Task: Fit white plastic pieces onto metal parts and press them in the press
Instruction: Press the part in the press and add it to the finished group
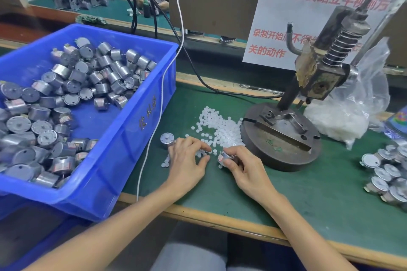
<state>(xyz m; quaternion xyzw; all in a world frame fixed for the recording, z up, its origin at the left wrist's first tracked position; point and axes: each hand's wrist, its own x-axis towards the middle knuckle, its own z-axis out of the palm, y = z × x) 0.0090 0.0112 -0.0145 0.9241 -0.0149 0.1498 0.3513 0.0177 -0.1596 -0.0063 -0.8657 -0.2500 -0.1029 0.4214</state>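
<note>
A heap of small white plastic pieces (217,126) lies on the green mat left of the press (284,136). My right hand (242,166) grips a small round metal motor (224,157) near the press base. My left hand (187,160) rests over loose white pieces, fingertips curled down onto them; whether it pinches one I cannot tell. Another metal motor (167,139) stands upright just behind my left hand. The round press base is bare.
A blue bin (132,130) full of metal motors fills the left. Several motors with white faces (387,174) are piled at the right edge. A clear bag of white pieces (343,121) sits behind the press. A white cable (152,138) runs beside the bin.
</note>
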